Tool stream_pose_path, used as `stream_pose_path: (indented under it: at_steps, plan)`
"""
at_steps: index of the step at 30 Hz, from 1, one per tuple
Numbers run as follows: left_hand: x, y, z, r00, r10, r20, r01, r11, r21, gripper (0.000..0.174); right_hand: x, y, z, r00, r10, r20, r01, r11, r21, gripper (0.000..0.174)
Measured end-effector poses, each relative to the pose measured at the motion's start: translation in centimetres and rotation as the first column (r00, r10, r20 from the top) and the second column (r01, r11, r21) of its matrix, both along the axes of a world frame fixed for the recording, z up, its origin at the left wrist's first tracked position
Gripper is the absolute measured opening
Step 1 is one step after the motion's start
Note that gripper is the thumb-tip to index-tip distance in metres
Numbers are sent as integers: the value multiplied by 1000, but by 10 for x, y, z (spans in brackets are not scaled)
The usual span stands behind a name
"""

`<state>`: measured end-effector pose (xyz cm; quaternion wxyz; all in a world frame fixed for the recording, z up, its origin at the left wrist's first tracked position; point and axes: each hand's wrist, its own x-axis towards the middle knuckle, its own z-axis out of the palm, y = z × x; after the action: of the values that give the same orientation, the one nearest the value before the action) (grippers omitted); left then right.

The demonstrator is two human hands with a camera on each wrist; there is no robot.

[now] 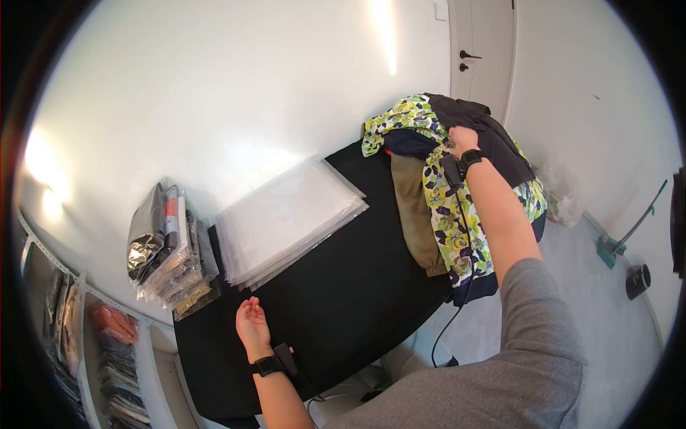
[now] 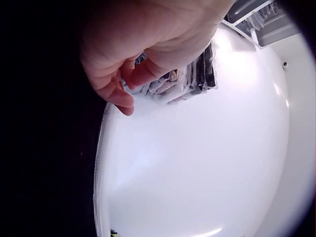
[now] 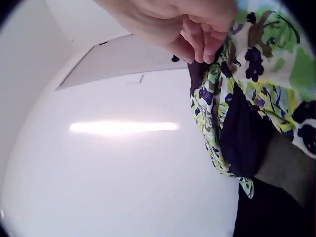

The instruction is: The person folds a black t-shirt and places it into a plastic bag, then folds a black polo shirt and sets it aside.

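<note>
My right hand (image 1: pixel 464 139) pinches the cloth of a floral-print garment (image 1: pixel 457 247), white, yellow, green and navy, on the pile at the table's right end. In the right wrist view its bent fingertips (image 3: pixel 210 53) meet at the fabric's upper edge. Dark grey cloth (image 1: pixel 504 154) lies just beyond this hand, and an olive sleeve (image 1: pixel 412 214) hangs to its left. Over the near left of the table is my left hand (image 1: pixel 253 329), fingers loosely curled and holding nothing. It is nearest to a stack of clear plastic bags (image 1: pixel 286 218).
A black cloth covers the table (image 1: pixel 343 300). Bagged clothes (image 1: pixel 171 247) are stacked at its left end, beside shelves (image 1: pixel 146 357) of more packed garments. White wall rises behind. A cable (image 1: pixel 446 332) hangs from my right wrist; a green broom (image 1: pixel 614 247) stands on the right-hand floor.
</note>
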<state>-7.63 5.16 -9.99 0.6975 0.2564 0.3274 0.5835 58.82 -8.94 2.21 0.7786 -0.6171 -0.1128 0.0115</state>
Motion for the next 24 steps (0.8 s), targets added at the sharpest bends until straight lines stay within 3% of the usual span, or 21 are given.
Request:
stream_pose_path:
  at_steps: [3,7,9,15,17,18,19,20,22,23,24]
  plan:
    - [1,0,-1,1000,-1,-4,1,1000,-2,17,-13,-12,28,927,-130,351,132,991,18,15]
    - [1,2,-5,999,-24,21,23,999,36,16,-77,-21,126,887,115,448,-220,956,192,20]
    - [0,4,-7,999,-39,28,38,998,44,16,-122,-27,170,827,228,513,-357,920,166,21]
    - [4,1,-3,998,-69,-6,69,992,110,19,-238,-47,254,497,461,735,-702,711,29,26]
    - [9,-18,23,973,-205,-103,218,967,132,33,-278,-58,277,448,597,665,-841,534,87,18]
    - [15,-35,41,937,-247,-248,302,929,216,41,-301,-64,286,473,546,691,-802,591,82,17]
    - [24,-49,55,899,-298,-321,389,881,268,53,-315,-67,294,463,559,688,-811,580,76,17]
    - [28,-60,62,837,-350,-421,520,747,414,76,-327,-69,301,438,565,699,-835,543,84,17]
    - [33,-105,101,749,-392,-534,653,574,495,111,-352,-76,310,373,610,699,-892,444,88,17]
    - [38,-117,106,749,-342,-568,652,533,539,114,-360,-77,313,362,621,695,-900,428,87,17]
    - [42,-127,107,766,-344,-543,637,520,569,106,-367,-78,314,367,617,697,-903,416,107,17]
